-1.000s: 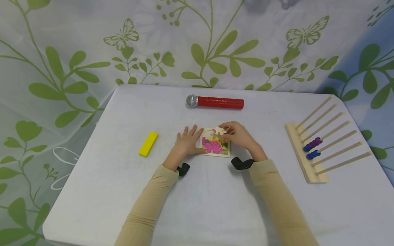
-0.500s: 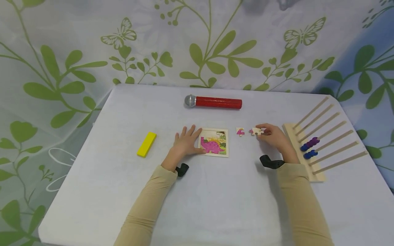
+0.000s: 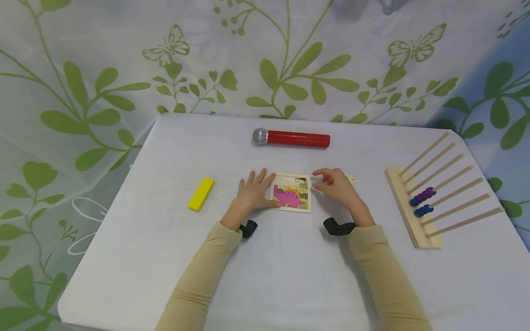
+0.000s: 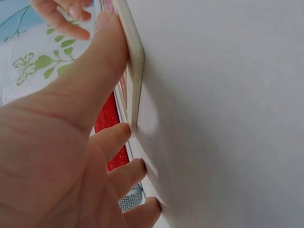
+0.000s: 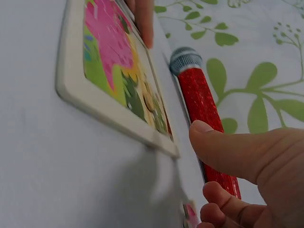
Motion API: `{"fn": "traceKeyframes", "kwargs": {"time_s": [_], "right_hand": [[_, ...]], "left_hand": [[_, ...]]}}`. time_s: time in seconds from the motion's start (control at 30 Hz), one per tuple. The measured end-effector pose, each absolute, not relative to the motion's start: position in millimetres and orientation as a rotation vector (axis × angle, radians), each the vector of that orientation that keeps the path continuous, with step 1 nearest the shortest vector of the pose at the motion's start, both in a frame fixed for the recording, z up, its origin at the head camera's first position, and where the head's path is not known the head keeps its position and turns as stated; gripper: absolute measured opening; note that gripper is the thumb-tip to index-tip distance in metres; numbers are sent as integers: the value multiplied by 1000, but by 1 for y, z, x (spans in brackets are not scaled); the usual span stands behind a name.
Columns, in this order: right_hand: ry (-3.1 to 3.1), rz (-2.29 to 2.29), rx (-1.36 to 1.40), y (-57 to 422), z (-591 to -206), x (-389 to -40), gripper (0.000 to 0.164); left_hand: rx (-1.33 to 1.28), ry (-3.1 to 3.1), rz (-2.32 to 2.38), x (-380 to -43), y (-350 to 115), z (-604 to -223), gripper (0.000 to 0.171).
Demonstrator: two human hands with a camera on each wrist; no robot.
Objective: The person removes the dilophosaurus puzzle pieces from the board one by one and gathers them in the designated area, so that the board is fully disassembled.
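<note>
Puzzle (image 3: 290, 198): left fingers (image 3: 267, 179) on edge, gap to microphone (image 3: 294, 139).

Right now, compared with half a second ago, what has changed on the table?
The right hand has let go of the pale puzzle piece and moved left to the pink piece; whether it touches that is unclear. The left hand stays on the puzzle frame; the yellow block, microphone and peg board have not moved.

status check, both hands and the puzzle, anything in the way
Left hand spread on left side of dinosaur puzzle; right hand, thumb and fingers apart, at loose pink piece. Puzzle's upper left unfilled. Red microphone beyond, touching neither hand.
</note>
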State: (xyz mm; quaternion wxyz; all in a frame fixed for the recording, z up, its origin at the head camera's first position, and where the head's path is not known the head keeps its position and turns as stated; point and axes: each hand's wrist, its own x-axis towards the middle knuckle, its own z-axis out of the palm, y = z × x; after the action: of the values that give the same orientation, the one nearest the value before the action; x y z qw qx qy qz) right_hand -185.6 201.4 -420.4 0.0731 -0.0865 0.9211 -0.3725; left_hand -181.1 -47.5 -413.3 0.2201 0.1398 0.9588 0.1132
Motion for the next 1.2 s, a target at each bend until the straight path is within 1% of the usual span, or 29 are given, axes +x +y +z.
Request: {"fn": "traceKeyframes", "kwargs": {"time_s": [0.1, 0.23, 0.57, 0.83, 1.07, 1.2], "right_hand": [[2764, -1069, -396, 187, -422, -188, 34], [2745, -1014, -446, 182, -424, -191, 34], [2726, -865, -388, 177, -422, -197, 35], [2658, -826, -434, 172, -414, -198, 33], [2610, -965, -458, 179, -417, -193, 29], [2645, -1053, -415, 199, -418, -186, 29]], "left_hand": [[392, 2650, 317, -181, -46, -412, 93], [398, 2646, 324, -181, -45, -412, 93], [390, 2656, 311, -181, -46, -413, 93], [403, 2666, 327, -180, -47, -412, 93], [410, 2667, 361, -180, -48, -413, 93], [403, 2666, 375, -179, -48, -414, 93]]}}
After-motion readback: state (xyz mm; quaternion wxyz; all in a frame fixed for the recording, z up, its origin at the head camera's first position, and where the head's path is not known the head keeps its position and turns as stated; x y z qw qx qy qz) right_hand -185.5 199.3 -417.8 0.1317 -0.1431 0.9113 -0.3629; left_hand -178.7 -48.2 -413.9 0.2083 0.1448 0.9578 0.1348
